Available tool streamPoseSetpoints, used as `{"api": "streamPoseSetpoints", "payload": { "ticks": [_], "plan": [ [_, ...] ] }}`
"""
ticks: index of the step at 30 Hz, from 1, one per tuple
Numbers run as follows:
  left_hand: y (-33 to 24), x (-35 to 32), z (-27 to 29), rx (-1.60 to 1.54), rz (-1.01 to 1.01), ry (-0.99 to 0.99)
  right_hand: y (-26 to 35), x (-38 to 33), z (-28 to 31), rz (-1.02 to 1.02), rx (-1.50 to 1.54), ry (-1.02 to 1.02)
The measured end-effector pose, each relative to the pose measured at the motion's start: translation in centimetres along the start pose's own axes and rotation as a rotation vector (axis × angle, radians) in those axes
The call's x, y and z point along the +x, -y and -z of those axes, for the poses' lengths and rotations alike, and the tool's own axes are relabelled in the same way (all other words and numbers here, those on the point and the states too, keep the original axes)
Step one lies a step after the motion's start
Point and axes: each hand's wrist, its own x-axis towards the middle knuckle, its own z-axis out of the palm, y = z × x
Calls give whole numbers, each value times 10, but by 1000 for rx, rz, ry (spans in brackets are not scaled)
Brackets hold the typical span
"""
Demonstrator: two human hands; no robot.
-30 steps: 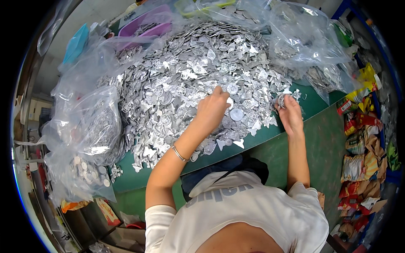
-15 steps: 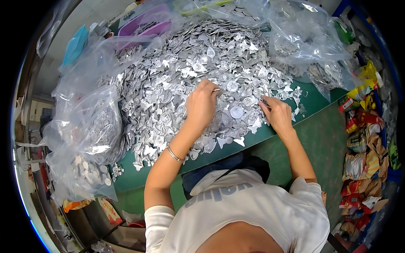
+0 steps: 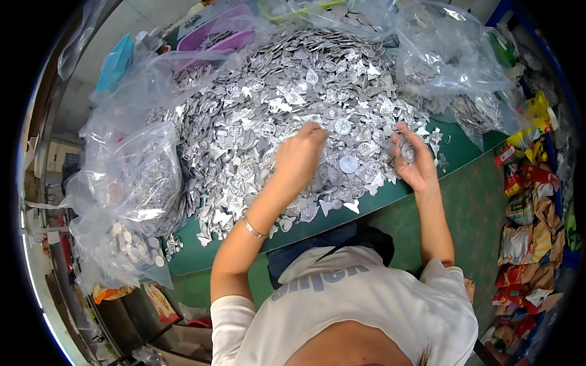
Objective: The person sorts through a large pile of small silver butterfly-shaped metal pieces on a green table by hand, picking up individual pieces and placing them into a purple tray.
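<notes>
A wide heap of small silver metal pieces, flat charms in round, drop and winged shapes, spreads over a green table. Above the heap's middle, my left hand has its fingers pinched together; whatever is between them is hidden. My right hand is turned partly palm up at the heap's right edge. Its curled fingers hold several silver metal charms stacked together. A plain pale disc lies on the heap between my hands.
Clear plastic bags of metal pieces stand left and back right. A purple tray, a blue container and a yellow-green tray sit along the far side. Colourful packets line the right.
My right hand has lifted and rolled palm up, showing the charms in its fingers. My left hand has shifted slightly right and nearer, still pinched. The whole view has shifted a little.
</notes>
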Motion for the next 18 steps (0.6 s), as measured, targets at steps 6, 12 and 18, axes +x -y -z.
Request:
{"api": "streamPoseSetpoints", "payload": {
  "ticks": [6, 12, 18],
  "plan": [
    [-3, 15, -19, 168, 9, 13, -21, -7, -21, 302, -1120, -12],
    [27, 75, -18, 261, 123, 88, -12, 36, -28, 753, -1562, -13],
    [38, 83, -32, 242, 100, 214, -14, 35, -41, 736, -1878, -27]
  ]
}}
